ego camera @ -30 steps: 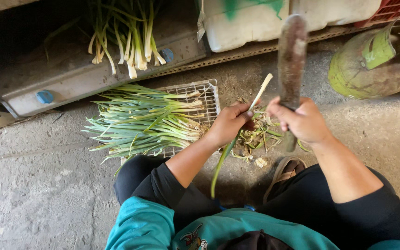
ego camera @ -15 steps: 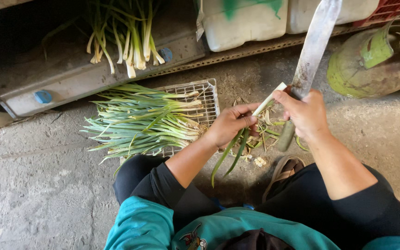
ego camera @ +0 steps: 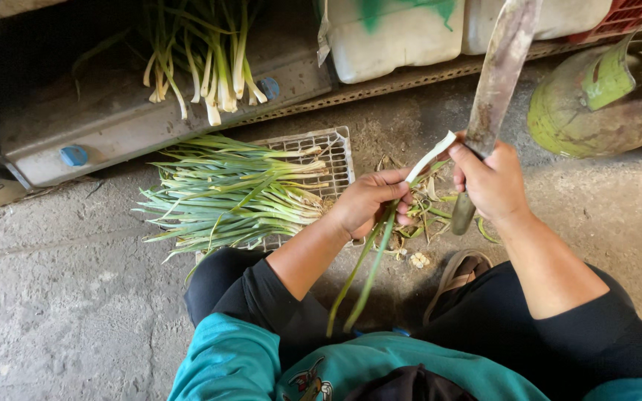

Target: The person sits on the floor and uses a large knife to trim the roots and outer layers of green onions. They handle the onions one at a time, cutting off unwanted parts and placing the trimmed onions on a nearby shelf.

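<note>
My left hand (ego camera: 369,200) grips a single green onion (ego camera: 371,260); its white end points up to the right and its green leaves hang toward my knees. My right hand (ego camera: 488,182) holds a long worn knife (ego camera: 499,70) with the blade pointing up and away, its edge touching the onion's white tip. A heap of green onions (ego camera: 232,197) lies on a white wire rack (ego camera: 336,152) just left of my left hand. Trimmed roots and peel scraps (ego camera: 421,223) lie on the ground under my hands.
Another bunch of green onions (ego camera: 202,67) rests on a grey metal ledge (ego camera: 113,119) at the back. White plastic containers (ego camera: 395,33) stand behind it. A green gas cylinder (ego camera: 603,100) sits at the right. A sandal (ego camera: 458,275) is by my right knee on the concrete floor.
The knife has swung from nearly upright to leaning right, and its edge has come to the onion's white tip. My left hand has turned the onion slightly.
</note>
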